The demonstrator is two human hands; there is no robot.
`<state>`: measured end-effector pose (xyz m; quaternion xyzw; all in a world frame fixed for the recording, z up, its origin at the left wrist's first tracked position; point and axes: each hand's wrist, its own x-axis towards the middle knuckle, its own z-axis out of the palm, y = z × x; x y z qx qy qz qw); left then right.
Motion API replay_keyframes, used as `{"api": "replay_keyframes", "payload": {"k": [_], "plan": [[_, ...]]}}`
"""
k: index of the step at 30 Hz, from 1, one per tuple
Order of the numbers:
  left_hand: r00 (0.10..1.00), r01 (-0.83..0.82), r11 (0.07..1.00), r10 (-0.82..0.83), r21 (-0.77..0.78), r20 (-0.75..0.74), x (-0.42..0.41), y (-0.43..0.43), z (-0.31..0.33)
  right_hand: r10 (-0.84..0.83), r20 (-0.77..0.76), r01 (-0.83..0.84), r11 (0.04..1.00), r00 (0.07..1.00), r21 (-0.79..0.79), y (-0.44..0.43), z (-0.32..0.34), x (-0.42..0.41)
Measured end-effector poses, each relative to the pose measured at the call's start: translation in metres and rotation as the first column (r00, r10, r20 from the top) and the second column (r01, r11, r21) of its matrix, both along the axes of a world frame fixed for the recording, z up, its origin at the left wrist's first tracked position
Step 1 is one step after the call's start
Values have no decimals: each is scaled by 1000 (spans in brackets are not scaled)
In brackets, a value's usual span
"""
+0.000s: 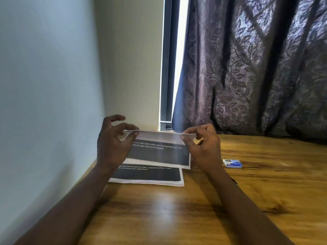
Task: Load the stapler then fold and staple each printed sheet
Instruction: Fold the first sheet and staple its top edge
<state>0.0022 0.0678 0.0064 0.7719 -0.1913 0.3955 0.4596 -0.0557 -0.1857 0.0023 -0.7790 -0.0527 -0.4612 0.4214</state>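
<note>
Printed sheet [159, 151] lifted between left hand [113, 144] and right hand [203, 147], both pinching folded top edge (above stack [150, 175]).

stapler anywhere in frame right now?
No. On the wooden table only the stack of printed sheets, the sheet pinched by the left hand and right hand, and a small blue box show.

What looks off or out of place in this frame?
No stapler is in view, only a small blue-and-white box on the wooden table. The printed sheets underneath lie slightly askew to the dark-printed white sheet that the left hand and right hand pinch by its top corners. Nothing damaged.
</note>
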Motion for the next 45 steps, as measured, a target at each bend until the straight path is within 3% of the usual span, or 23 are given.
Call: {"api": "replay_keyframes", "payload": {"k": [4, 6, 10, 14, 17, 22, 26, 29, 33, 36, 42, 45], "plan": [[998, -10, 997, 15, -78, 61, -3, -5, 1, -74, 12, 74, 996, 997, 47, 3, 5, -6], [995, 84, 985, -77, -152, 56, -4, -9, 2, 13, -40, -5, 980, 999, 198, 9, 7, -9], [986, 120, 974, -139, -193, -89, 1, -10, 1, 345, -141, -167, 723, 928, 670, 17, 12, -10], [919, 241, 879, -343, -411, -194, 4, -3, -5, 449, -222, -129, 627, 866, 768, 12, 9, -5], [883, 296, 845, -420, -445, -210, 8, 2, -8, 470, -299, -99, 653, 831, 751, 10, -3, -3], [870, 295, 894, -398, -338, -292, 11, 6, -11, 424, -333, -76, 706, 842, 704, 10, -7, -5], [835, 280, 887, -413, -366, -362, 15, 8, -7, 499, -266, -207, 704, 825, 679, 8, -3, -11], [744, 341, 864, -489, -371, -456, 13, 5, -4, 464, -293, -230, 781, 836, 581, 5, 1, -21], [739, 446, 855, -518, -263, -431, 8, 4, -9, 383, -330, -207, 863, 863, 460, 2, 0, -19], [775, 475, 865, -498, -160, -389, 10, 0, -12, 336, -375, -191, 907, 864, 375, -1, -4, -14], [875, 369, 927, -323, 63, -361, 11, -10, -17, 324, -393, -209, 929, 861, 306, 1, -1, -19], [926, 305, 936, -249, 174, -284, 10, -15, -15, 109, -388, -70, 991, 915, 113, 3, -9, -13]]}}
